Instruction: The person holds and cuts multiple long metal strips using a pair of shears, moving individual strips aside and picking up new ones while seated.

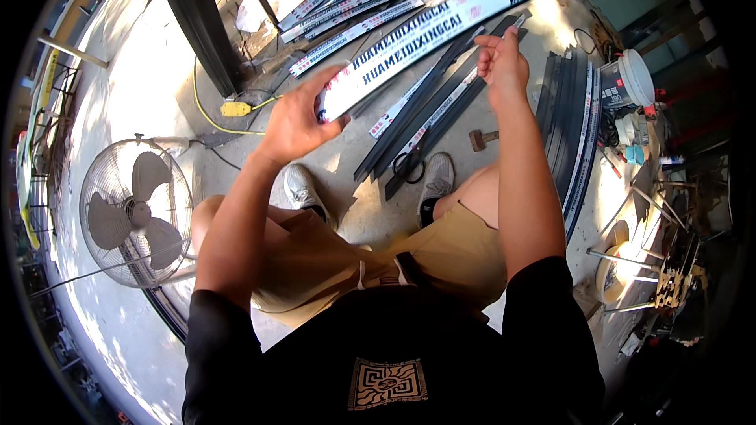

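Observation:
My left hand is closed around the near end of a long profile strip wrapped in white printed film. The strip slants up and away to the right, raised above the floor. Beyond its right part, my right hand is raised with fingers loosely bent and thumb apart, and I see nothing in it. Below lie dark profile strips, some with white film. A pair of black-handled scissors rests by their near ends, between my shoes.
More film-wrapped strips lie at the back left, and a dark bundle of profiles at the right. A large fan stands left, near a yellow cable connector. A white bucket and tools line the right side.

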Motion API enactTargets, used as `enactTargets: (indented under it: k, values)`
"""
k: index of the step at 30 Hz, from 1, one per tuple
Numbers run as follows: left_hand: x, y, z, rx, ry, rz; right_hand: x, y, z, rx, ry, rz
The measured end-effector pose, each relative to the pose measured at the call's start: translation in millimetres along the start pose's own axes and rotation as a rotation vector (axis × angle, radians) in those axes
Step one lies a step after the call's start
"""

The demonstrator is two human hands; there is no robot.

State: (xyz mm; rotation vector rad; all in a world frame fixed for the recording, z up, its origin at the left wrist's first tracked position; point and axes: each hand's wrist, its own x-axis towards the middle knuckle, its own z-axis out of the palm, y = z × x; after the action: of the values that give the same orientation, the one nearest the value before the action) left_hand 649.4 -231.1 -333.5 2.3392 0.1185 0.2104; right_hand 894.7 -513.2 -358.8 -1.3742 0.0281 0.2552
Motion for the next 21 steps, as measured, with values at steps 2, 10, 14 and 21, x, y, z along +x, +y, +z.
enactTargets:
  k: [2,10,14,21]
  values:
    - [6.7,-1.8,-16.0,-0.052,0.031,-0.023,-2.8,16.8,4.1,-0.084,-0.043,0.048]
    - [27.9,-65.9,-42.8,-0.245,0.258,-0.161,1.4,208.9,28.3,-0.688,-0.262,0.295]
    - [40.8,-74.3,-36.3,-0.438,0.259,-0.201,-14.2,331.8,-55.9,-0.675,-0.139,0.681]
    - [43.8,-108.4,-65.4,-0.332,0.280,-0.337,-60.1,419.1,-30.6,-1.050,-0.094,1.011]
